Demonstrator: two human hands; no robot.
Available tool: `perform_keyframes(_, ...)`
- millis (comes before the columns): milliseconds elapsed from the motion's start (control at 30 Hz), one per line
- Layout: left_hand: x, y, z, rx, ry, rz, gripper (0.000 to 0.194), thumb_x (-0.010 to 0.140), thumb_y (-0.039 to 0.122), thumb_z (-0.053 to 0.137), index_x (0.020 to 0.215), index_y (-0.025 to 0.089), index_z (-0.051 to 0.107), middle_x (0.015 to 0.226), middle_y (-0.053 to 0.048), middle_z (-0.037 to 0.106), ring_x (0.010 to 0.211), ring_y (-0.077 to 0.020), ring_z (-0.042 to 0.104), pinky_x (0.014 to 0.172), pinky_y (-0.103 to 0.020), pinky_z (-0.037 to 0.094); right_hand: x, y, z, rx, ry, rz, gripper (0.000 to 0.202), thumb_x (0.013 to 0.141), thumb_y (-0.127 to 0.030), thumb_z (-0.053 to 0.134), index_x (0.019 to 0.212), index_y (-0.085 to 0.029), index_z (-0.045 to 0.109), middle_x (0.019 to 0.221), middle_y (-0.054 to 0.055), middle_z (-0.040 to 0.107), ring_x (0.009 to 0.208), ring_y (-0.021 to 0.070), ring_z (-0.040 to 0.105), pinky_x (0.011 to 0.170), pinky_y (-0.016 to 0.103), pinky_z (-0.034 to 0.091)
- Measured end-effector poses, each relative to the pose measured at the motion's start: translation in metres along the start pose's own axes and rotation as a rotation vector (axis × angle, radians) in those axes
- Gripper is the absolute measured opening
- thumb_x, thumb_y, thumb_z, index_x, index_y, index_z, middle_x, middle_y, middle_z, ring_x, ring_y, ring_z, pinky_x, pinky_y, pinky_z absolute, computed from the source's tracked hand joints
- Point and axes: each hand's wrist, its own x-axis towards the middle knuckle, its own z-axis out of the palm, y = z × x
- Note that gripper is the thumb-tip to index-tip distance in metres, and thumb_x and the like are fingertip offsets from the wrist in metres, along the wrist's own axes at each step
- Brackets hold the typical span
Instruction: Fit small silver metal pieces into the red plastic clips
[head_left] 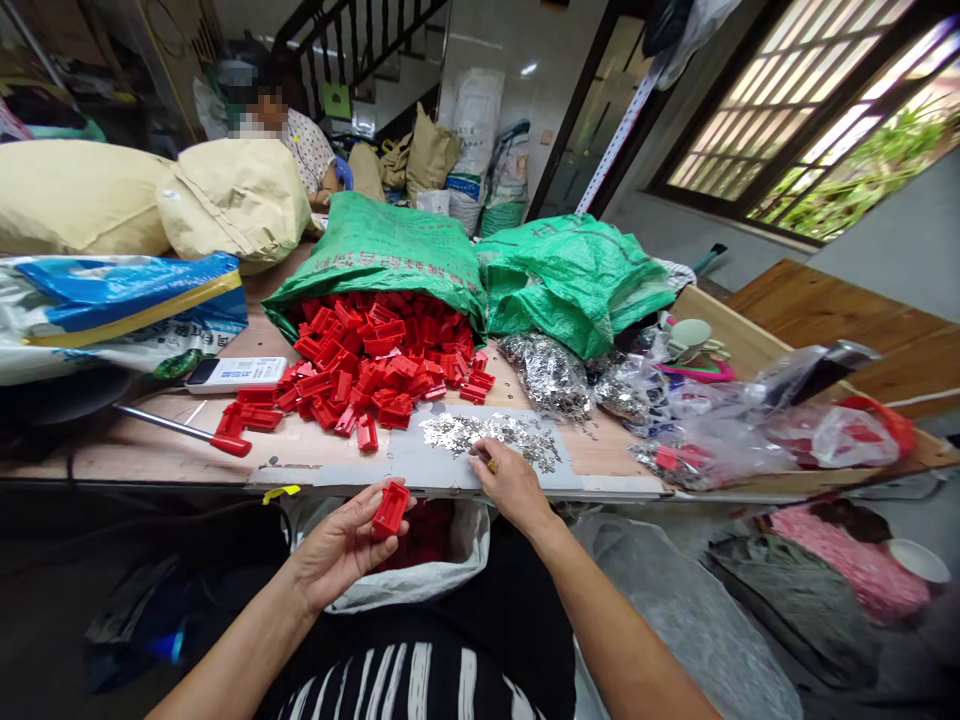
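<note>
My left hand (337, 545) is closed around a small red plastic housing (391, 508), its hollow side facing up, just off the table's front edge. At the pile of small flat silver metal pieces (517, 437), my right hand (514, 485) has its fingertips pinched together. Whatever is between them is too small to name; a yellowish bit shows at the fingers. The metal pieces lie on a grey sheet (409, 455). To its left, a heap of red housings (360, 370) spills from a green woven sack (405, 245).
An open white sack (480, 550) with red parts inside sits below the table edge, by my lap. A red-handled rod (229, 444) lies at left. Bags of metal pieces (547, 375) and a wooden tray (735, 330) stand at right. A person (307, 150) sits behind the sacks.
</note>
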Motion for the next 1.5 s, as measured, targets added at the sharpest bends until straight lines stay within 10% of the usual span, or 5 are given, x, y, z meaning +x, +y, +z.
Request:
perform_keyframes(200, -0.003, 0.002, 0.004, -0.009, 0.028, 0.016, 0.040, 0.084, 0.011, 0.059, 0.123, 0.015, 0.050, 0.108, -0.017, 0.068, 0.074, -0.0189, 0.072, 0.063, -0.027, 0.059, 0.015, 0.027, -0.018, -0.100, 0.175, 0.133, 0.013, 0.086, -0.024, 0.049, 0.090, -0.020, 0.061, 0.091, 0.004, 0.066, 0.083, 0.0180, 0.059, 0.071, 0.027, 0.039)
perform_keyframes(433, 0.001, -0.002, 0.007, 0.010, 0.081, 0.006, 0.039, 0.082, 0.011, 0.062, 0.119, 0.018, 0.051, 0.099, -0.012, 0.070, 0.074, -0.0194, 0.072, 0.065, -0.029, 0.060, 0.014, 0.050, -0.040, -0.206, 0.096, 0.218, 0.012, 0.084, -0.024, 0.053, 0.088, -0.020, 0.064, 0.088, 0.004, 0.066, 0.081, 0.0177, 0.058, 0.067, 0.025, 0.036)
perform_keyframes(1500, 0.005, -0.009, 0.005, 0.037, 0.033, 0.103, 0.052, 0.080, 0.004, 0.062, 0.129, 0.015, 0.049, 0.102, -0.011, 0.069, 0.094, -0.0230, 0.070, 0.087, -0.035, 0.057, -0.008, 0.032, -0.032, -0.154, -0.081, 0.092, 0.011, 0.084, -0.023, 0.057, 0.091, -0.023, 0.066, 0.095, 0.002, 0.065, 0.088, 0.0163, 0.057, 0.073, 0.024, 0.036)
